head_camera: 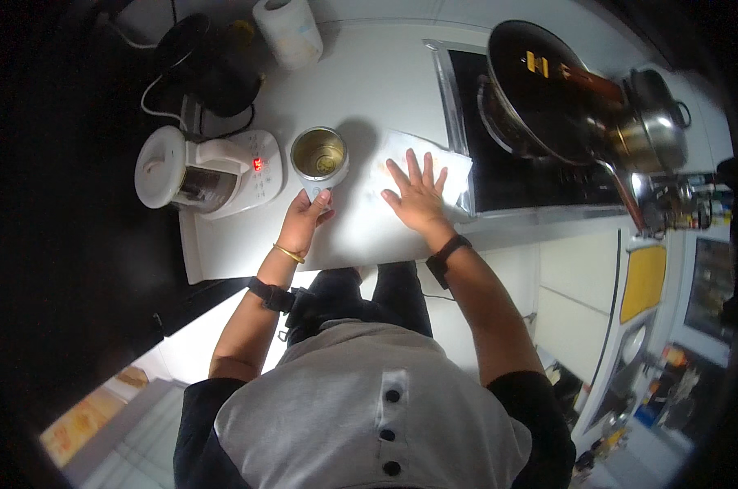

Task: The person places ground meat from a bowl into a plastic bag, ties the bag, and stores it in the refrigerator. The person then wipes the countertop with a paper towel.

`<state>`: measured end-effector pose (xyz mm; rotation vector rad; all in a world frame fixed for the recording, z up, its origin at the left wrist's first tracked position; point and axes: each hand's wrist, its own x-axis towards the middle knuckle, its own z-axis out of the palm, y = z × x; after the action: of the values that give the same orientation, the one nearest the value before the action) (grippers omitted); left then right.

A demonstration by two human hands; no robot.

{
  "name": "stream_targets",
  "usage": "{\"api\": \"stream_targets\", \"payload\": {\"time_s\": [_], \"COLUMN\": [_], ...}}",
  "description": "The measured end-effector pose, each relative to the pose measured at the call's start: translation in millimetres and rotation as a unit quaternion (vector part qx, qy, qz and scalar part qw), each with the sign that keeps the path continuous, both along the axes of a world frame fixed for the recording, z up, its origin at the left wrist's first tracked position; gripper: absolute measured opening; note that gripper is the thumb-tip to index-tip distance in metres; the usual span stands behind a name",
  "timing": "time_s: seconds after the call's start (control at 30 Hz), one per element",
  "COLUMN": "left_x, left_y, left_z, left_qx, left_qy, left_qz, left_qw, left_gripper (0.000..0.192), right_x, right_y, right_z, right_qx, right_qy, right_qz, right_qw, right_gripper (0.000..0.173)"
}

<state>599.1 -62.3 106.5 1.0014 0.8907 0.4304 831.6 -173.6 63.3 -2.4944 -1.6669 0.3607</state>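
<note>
My left hand (305, 221) is closed around the handle or lower side of a light-coloured mug (320, 160) with a metal rim and inner wall; a round shape shows at its bottom. To the right, my right hand (419, 198) lies palm down with its fingers spread on a white patterned paper towel (456, 166) on the white countertop (357, 238). Left of the mug is a glass electric kettle (207, 188) with a white lid and handle, on a white base (271, 160) with a lit red display.
A paper towel roll (289, 33) stands at the back beside a dark appliance (222, 67) with cords. On the right, a large dark pan (537, 91) and a steel pot (653, 137) rest over the black cooktop (522, 183). The counter's front edge runs just before me.
</note>
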Motion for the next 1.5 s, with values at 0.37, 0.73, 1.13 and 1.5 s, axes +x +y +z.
{"api": "stream_targets", "payload": {"time_s": [0.37, 0.73, 1.13, 1.5], "left_x": [2, 6, 10, 63], "left_y": [-3, 4, 13, 48], "left_z": [15, 16, 13, 9], "left_qx": [0.0, -0.002, 0.0, 0.081], "left_qy": [0.042, 0.032, 0.005, 0.135], "left_qz": [0.02, 0.008, -0.031, -0.109], "left_qw": [0.999, 0.999, 0.999, 0.981], "left_gripper": [0.036, 0.035, 0.038, 0.046], "right_x": [59, 35, 13, 13], "right_y": [84, 11, -50, -35], "right_z": [14, 18, 38, 48], "right_qx": [0.019, 0.024, -0.024, -0.081], "right_qy": [-0.091, -0.059, 0.008, -0.003], "right_qz": [0.112, 0.31, 0.377, 0.419], "right_qw": [0.989, 0.949, 0.926, 0.904], "right_gripper": [0.059, 0.055, 0.05, 0.055]}}
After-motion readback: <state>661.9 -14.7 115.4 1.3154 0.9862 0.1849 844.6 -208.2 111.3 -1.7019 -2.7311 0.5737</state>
